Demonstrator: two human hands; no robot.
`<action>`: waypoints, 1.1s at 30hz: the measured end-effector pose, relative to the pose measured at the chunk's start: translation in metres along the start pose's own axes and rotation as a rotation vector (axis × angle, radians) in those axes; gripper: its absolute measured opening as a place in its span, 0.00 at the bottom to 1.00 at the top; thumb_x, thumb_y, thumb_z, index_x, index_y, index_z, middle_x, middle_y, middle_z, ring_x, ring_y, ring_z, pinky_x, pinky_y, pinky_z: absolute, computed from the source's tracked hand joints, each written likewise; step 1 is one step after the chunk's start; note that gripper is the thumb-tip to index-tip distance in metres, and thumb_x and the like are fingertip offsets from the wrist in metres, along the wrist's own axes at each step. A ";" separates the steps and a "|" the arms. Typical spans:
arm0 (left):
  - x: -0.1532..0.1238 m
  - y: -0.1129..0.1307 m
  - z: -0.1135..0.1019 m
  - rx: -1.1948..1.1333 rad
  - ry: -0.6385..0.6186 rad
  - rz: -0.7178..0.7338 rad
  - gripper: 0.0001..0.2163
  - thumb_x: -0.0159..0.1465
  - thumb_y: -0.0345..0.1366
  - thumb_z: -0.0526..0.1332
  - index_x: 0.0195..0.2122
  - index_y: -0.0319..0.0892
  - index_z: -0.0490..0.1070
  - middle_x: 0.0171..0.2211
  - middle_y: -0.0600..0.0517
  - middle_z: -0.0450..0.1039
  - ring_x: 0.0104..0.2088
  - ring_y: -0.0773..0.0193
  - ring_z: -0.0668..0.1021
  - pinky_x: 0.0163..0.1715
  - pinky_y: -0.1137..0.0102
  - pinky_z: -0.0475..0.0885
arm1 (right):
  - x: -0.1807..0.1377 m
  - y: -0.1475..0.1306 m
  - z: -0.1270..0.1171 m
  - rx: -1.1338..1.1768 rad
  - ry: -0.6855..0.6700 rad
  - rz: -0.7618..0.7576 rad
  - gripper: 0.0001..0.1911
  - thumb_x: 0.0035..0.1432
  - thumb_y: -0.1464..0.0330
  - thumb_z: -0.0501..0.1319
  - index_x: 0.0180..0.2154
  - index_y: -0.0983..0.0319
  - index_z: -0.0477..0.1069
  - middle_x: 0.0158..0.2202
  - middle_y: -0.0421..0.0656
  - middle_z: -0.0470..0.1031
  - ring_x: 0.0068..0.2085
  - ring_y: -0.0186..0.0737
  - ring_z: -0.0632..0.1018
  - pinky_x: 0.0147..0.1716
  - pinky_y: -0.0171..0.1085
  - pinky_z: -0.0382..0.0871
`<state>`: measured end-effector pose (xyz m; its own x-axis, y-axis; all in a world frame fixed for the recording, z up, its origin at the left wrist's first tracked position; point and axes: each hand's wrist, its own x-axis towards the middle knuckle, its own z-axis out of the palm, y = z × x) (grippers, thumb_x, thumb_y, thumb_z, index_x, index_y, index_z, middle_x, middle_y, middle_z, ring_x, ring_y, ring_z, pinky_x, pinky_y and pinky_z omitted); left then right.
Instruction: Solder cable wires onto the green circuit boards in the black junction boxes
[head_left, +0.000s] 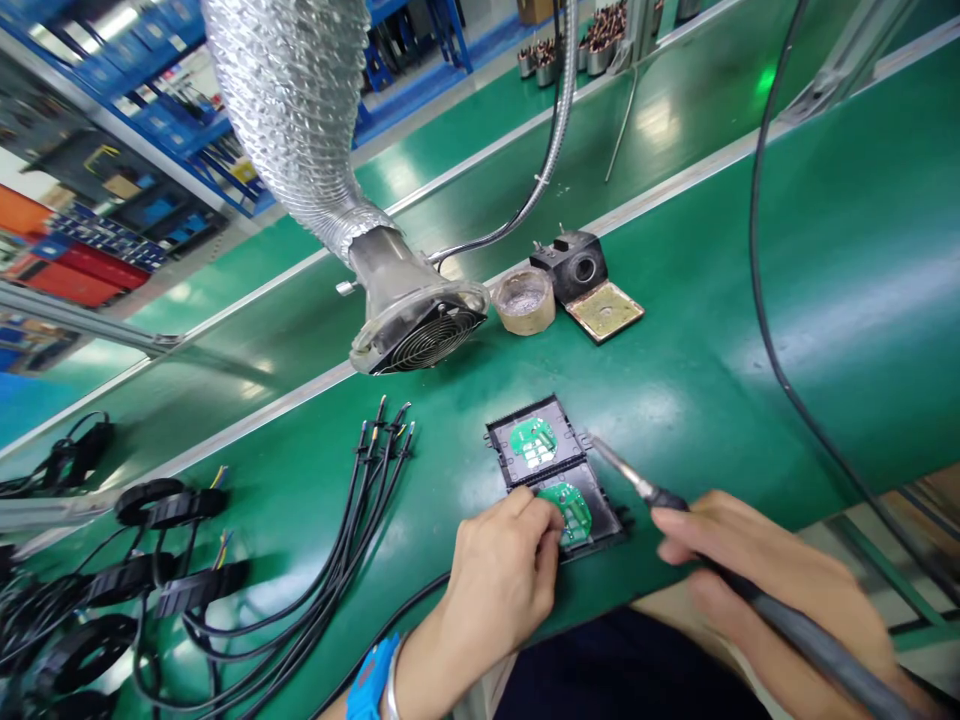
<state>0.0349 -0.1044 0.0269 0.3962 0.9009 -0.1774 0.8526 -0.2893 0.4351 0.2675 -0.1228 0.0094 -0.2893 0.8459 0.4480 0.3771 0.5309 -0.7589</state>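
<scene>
My right hand [780, 590] grips a soldering iron [660, 497] by its dark handle. The iron's metal tip points up and left, close to the right edge of a black plastic tray [540, 470]. Two green circuit boards lie in the tray: an upper board [534, 441] in the far section and a lower board [574, 515] in the near one. My left hand [506, 560] is closed over the left side of the lower board, fingers bent. A black cable [416, 600] runs into this hand; its end is hidden by the fingers.
A silver exhaust duct [292, 110] with a fan grille [431, 338] hangs over the green bench. Behind the tray sit a round tub [525, 300] and a soldering iron stand [581, 268]. Bundled black cables [360, 530] and black rings [124, 580] lie left; a black cord [761, 270] hangs right.
</scene>
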 end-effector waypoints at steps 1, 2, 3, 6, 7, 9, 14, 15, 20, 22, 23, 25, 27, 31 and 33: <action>0.000 -0.001 0.001 0.000 0.009 -0.001 0.06 0.63 0.30 0.53 0.35 0.46 0.68 0.31 0.55 0.69 0.29 0.66 0.73 0.28 0.70 0.64 | -0.001 -0.002 -0.007 0.024 -0.061 0.003 0.20 0.59 0.75 0.55 0.53 0.62 0.68 0.32 0.42 0.72 0.32 0.33 0.75 0.27 0.30 0.71; 0.000 -0.001 0.002 -0.003 0.018 0.003 0.06 0.63 0.30 0.54 0.35 0.46 0.69 0.31 0.55 0.69 0.29 0.66 0.73 0.28 0.71 0.64 | -0.001 -0.003 -0.013 0.054 -0.113 0.005 0.21 0.58 0.75 0.55 0.54 0.61 0.68 0.31 0.42 0.71 0.30 0.33 0.74 0.26 0.31 0.71; 0.000 -0.002 0.002 -0.010 0.024 0.010 0.06 0.63 0.30 0.54 0.35 0.46 0.69 0.30 0.55 0.69 0.29 0.66 0.73 0.28 0.71 0.64 | -0.001 -0.004 -0.016 0.087 -0.145 0.012 0.21 0.58 0.75 0.55 0.54 0.61 0.68 0.31 0.42 0.71 0.29 0.33 0.74 0.25 0.31 0.70; 0.000 -0.003 0.004 -0.028 0.047 0.036 0.06 0.62 0.30 0.54 0.34 0.46 0.70 0.30 0.55 0.69 0.28 0.66 0.73 0.27 0.71 0.64 | 0.004 -0.003 -0.017 0.198 -0.175 0.014 0.20 0.56 0.78 0.55 0.50 0.61 0.67 0.28 0.40 0.70 0.27 0.32 0.72 0.23 0.31 0.67; 0.000 -0.003 0.004 -0.030 0.058 0.041 0.06 0.62 0.30 0.54 0.34 0.46 0.70 0.29 0.55 0.69 0.27 0.66 0.73 0.27 0.71 0.64 | 0.006 -0.001 -0.015 0.222 -0.177 0.019 0.19 0.55 0.78 0.54 0.49 0.61 0.67 0.28 0.40 0.69 0.27 0.32 0.71 0.23 0.32 0.66; 0.000 -0.003 0.005 -0.028 0.075 0.049 0.06 0.62 0.29 0.54 0.34 0.46 0.70 0.29 0.55 0.69 0.27 0.66 0.72 0.26 0.71 0.64 | 0.010 0.002 -0.010 0.251 -0.201 0.028 0.17 0.54 0.78 0.54 0.46 0.62 0.68 0.26 0.40 0.67 0.27 0.33 0.70 0.23 0.32 0.64; 0.000 -0.003 0.004 -0.024 0.075 0.058 0.06 0.63 0.30 0.54 0.34 0.46 0.70 0.29 0.55 0.68 0.26 0.66 0.72 0.25 0.71 0.63 | 0.013 0.008 -0.003 0.273 -0.213 0.025 0.17 0.53 0.78 0.54 0.45 0.63 0.69 0.26 0.40 0.66 0.27 0.34 0.69 0.24 0.33 0.63; 0.000 -0.004 0.003 -0.022 0.072 0.059 0.07 0.63 0.30 0.54 0.34 0.45 0.70 0.28 0.55 0.68 0.26 0.66 0.72 0.25 0.71 0.63 | 0.012 0.009 -0.003 0.271 -0.218 0.024 0.17 0.52 0.78 0.54 0.45 0.63 0.69 0.26 0.40 0.66 0.27 0.34 0.70 0.24 0.34 0.64; 0.000 -0.005 0.004 -0.015 0.072 0.076 0.07 0.63 0.29 0.54 0.34 0.45 0.70 0.28 0.54 0.68 0.25 0.66 0.71 0.25 0.71 0.63 | 0.011 0.009 -0.003 0.277 -0.236 0.023 0.18 0.52 0.79 0.54 0.45 0.63 0.69 0.27 0.40 0.66 0.27 0.34 0.70 0.24 0.34 0.64; 0.000 -0.005 0.004 -0.018 0.075 0.082 0.06 0.63 0.29 0.54 0.34 0.45 0.70 0.28 0.55 0.68 0.25 0.66 0.71 0.25 0.71 0.63 | 0.013 0.009 -0.004 0.276 -0.247 0.017 0.18 0.52 0.79 0.54 0.45 0.63 0.68 0.26 0.40 0.65 0.27 0.34 0.69 0.24 0.33 0.63; 0.000 -0.005 0.004 -0.019 0.075 0.083 0.06 0.62 0.29 0.54 0.34 0.45 0.69 0.28 0.55 0.68 0.25 0.66 0.71 0.25 0.71 0.63 | 0.014 0.009 -0.004 0.271 -0.257 0.012 0.17 0.53 0.79 0.53 0.45 0.63 0.68 0.26 0.40 0.65 0.27 0.34 0.69 0.24 0.33 0.63; 0.000 -0.005 0.004 -0.020 0.071 0.081 0.06 0.62 0.29 0.54 0.35 0.45 0.69 0.28 0.55 0.68 0.25 0.66 0.71 0.25 0.71 0.62 | 0.016 0.008 -0.006 0.258 -0.280 -0.010 0.17 0.53 0.79 0.53 0.45 0.64 0.67 0.26 0.40 0.64 0.27 0.33 0.69 0.24 0.33 0.63; 0.000 -0.005 0.003 -0.015 0.063 0.072 0.06 0.62 0.29 0.54 0.34 0.46 0.69 0.28 0.55 0.68 0.25 0.66 0.71 0.25 0.70 0.63 | 0.017 0.008 -0.007 0.244 -0.294 -0.027 0.18 0.53 0.80 0.53 0.46 0.64 0.66 0.27 0.40 0.64 0.28 0.33 0.69 0.25 0.33 0.63; 0.002 -0.003 0.002 0.005 0.056 0.068 0.06 0.62 0.29 0.54 0.33 0.46 0.69 0.27 0.55 0.68 0.24 0.65 0.71 0.24 0.70 0.62 | 0.016 0.006 -0.004 0.203 -0.303 -0.043 0.18 0.52 0.80 0.53 0.45 0.64 0.67 0.27 0.41 0.63 0.28 0.34 0.68 0.25 0.34 0.62; 0.002 -0.003 0.003 0.005 0.053 0.075 0.06 0.61 0.29 0.54 0.33 0.46 0.69 0.27 0.55 0.67 0.24 0.65 0.71 0.24 0.70 0.62 | 0.015 0.005 -0.001 0.164 -0.281 -0.067 0.18 0.52 0.81 0.52 0.44 0.64 0.68 0.26 0.41 0.62 0.27 0.34 0.66 0.24 0.35 0.61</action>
<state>0.0337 -0.1027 0.0229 0.4407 0.8923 -0.0978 0.8229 -0.3581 0.4412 0.2658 -0.1074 0.0129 -0.5488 0.7503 0.3687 0.2091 0.5502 -0.8085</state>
